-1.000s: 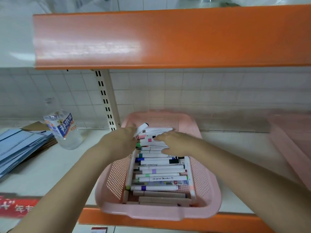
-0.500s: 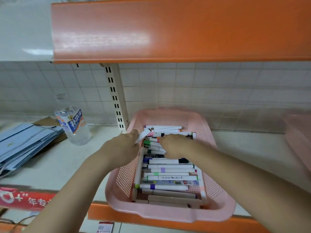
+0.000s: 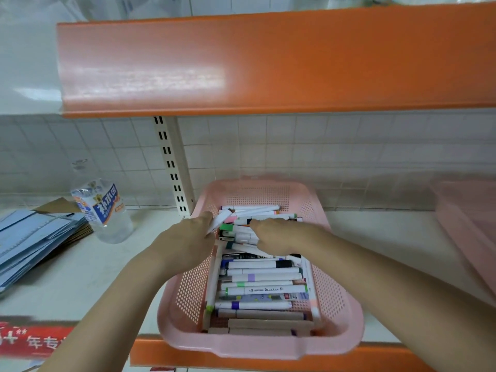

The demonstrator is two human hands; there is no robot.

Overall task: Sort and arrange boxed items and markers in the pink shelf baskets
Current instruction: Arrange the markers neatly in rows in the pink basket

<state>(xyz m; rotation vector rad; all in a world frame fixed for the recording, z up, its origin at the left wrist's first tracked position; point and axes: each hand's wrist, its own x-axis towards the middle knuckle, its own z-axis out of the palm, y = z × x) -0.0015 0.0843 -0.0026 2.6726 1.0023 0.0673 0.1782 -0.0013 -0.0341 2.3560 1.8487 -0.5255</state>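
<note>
A pink perforated basket [image 3: 330,296] sits on the white shelf and overhangs its orange front edge. It holds several white markers [image 3: 263,277] with coloured bands, lying crosswise, and brown boxed items [image 3: 265,322] at the near end. My left hand [image 3: 188,240] is at the basket's left rim and pinches a white marker [image 3: 220,218] that sticks up toward the back. My right hand [image 3: 271,234] lies palm down on the marker pile in the middle of the basket, fingers curled among the markers; what they hold is hidden.
A clear water bottle [image 3: 104,210] with a blue label stands left of the slotted upright post [image 3: 174,167]. Flat blue cardboard sheets [image 3: 29,240] lie at far left. A second pink basket [image 3: 472,224] is at the right edge. An orange upper shelf [image 3: 268,63] hangs overhead.
The view has shifted, so the basket now sits further right in frame. Both hands stay on the far half of the marker pile, the left still pinching the white marker.
</note>
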